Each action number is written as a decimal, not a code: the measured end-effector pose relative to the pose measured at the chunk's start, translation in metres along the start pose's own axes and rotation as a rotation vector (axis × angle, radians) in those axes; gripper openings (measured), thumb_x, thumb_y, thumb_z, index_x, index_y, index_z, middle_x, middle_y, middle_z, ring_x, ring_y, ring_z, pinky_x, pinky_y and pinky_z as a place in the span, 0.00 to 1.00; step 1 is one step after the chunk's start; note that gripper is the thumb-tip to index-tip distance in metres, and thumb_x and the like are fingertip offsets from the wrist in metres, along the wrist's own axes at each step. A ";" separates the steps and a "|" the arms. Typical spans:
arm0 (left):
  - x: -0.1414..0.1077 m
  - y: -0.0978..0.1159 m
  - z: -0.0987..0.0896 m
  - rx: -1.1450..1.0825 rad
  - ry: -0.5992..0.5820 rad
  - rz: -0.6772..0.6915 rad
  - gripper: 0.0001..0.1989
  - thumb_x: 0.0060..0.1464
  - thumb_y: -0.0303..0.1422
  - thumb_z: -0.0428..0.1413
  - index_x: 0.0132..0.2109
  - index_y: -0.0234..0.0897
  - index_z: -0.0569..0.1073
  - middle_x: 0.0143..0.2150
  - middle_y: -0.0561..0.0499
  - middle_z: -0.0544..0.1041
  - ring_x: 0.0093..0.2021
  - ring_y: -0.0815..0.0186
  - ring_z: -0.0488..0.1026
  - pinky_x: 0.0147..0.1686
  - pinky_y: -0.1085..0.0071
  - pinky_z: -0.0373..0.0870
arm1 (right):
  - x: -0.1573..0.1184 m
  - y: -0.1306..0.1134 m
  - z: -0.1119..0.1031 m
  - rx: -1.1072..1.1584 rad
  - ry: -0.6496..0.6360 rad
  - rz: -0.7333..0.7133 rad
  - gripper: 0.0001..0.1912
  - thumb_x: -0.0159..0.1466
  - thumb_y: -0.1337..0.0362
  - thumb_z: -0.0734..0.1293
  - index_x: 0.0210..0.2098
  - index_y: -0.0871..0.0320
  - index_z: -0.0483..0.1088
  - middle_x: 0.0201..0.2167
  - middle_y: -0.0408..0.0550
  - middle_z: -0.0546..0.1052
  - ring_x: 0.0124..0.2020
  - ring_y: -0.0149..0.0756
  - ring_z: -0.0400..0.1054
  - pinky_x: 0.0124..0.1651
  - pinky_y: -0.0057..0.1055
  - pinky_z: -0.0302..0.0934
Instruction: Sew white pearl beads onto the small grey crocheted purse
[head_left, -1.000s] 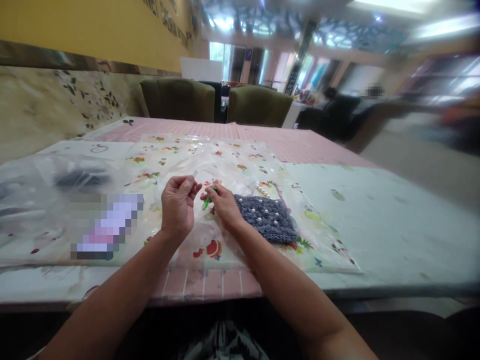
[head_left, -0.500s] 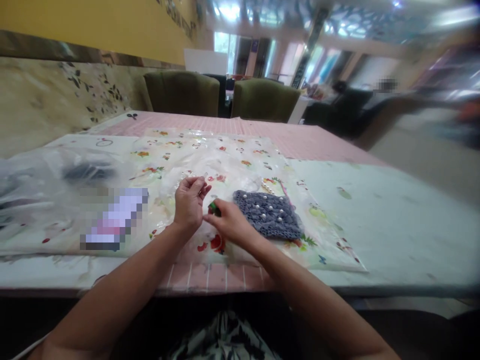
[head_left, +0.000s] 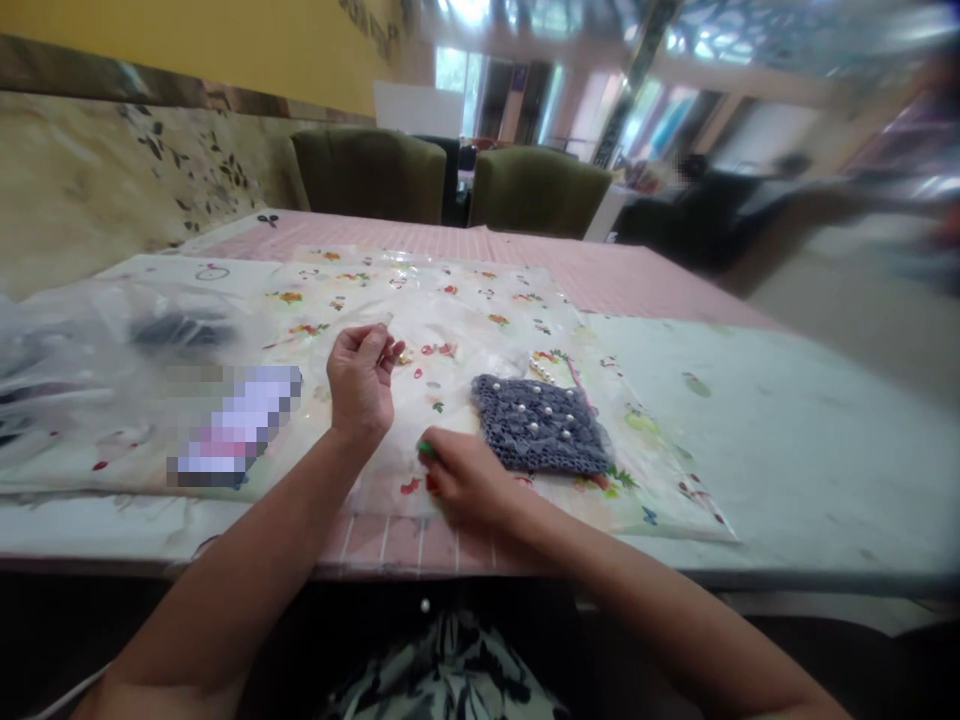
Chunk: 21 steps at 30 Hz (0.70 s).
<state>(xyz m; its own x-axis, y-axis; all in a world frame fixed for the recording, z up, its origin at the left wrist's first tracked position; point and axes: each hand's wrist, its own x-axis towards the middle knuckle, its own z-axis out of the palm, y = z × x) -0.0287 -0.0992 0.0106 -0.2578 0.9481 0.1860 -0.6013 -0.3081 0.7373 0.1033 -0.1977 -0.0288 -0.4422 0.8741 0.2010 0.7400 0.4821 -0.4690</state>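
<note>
My left hand (head_left: 361, 382) is raised over the patterned plastic sheet (head_left: 465, 285), thumb and fingers pinched on a small pale, clear-looking piece (head_left: 388, 320) whose kind I cannot make out. Lower and to the right, my right hand (head_left: 472, 480) is closed around a small green thing (head_left: 425, 448); most of it is hidden by the fingers. A grey knitted piece dotted with white pearl beads (head_left: 540, 425) lies flat just right of my right hand. One white bead (head_left: 425, 605) shows below the table edge, above my lap.
At left are a clear plastic bag (head_left: 90, 310) with dark contents and a blurred-out phone-shaped object (head_left: 236, 425). A string of pearl beads (head_left: 541, 368) lies behind the knitted piece. Small black scissors (head_left: 268, 220) rest at the far left; green chairs (head_left: 536, 190) stand behind the table.
My hands have moved apart: the left up and leftward, the right down toward the table edge. A white bead now shows above my lap. The camera view has shifted slightly.
</note>
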 end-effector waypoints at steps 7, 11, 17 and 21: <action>-0.003 -0.005 0.000 0.029 -0.085 -0.028 0.13 0.47 0.32 0.67 0.31 0.38 0.68 0.27 0.57 0.68 0.30 0.73 0.70 0.44 0.70 0.75 | -0.067 -0.007 -0.027 0.475 0.193 -0.049 0.06 0.68 0.67 0.63 0.33 0.59 0.69 0.28 0.44 0.74 0.29 0.28 0.65 0.35 0.25 0.56; -0.003 -0.009 0.000 0.085 -0.102 -0.024 0.15 0.49 0.36 0.67 0.32 0.40 0.67 0.27 0.57 0.69 0.31 0.72 0.72 0.44 0.70 0.75 | -0.120 -0.008 -0.026 0.709 -0.019 0.083 0.10 0.67 0.62 0.65 0.33 0.61 0.73 0.26 0.44 0.74 0.27 0.28 0.65 0.33 0.24 0.57; -0.004 -0.016 -0.001 0.132 -0.155 0.008 0.14 0.50 0.38 0.67 0.32 0.44 0.67 0.28 0.56 0.70 0.33 0.69 0.73 0.44 0.71 0.74 | -0.186 0.024 0.013 0.834 -0.611 0.266 0.14 0.63 0.57 0.68 0.38 0.62 0.77 0.31 0.45 0.76 0.32 0.31 0.67 0.38 0.26 0.59; -0.005 -0.023 0.002 0.150 -0.160 0.036 0.14 0.50 0.36 0.66 0.32 0.43 0.65 0.27 0.57 0.69 0.32 0.70 0.72 0.43 0.72 0.74 | -0.218 0.053 0.051 0.752 -0.256 0.699 0.13 0.60 0.57 0.66 0.32 0.62 0.73 0.24 0.43 0.71 0.25 0.30 0.61 0.30 0.26 0.55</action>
<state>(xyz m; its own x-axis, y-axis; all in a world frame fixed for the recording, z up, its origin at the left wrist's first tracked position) -0.0127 -0.0969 -0.0060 -0.1469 0.9407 0.3059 -0.4719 -0.3384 0.8141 0.2125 -0.3656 -0.1412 -0.1975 0.8625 -0.4660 0.4053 -0.3609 -0.8399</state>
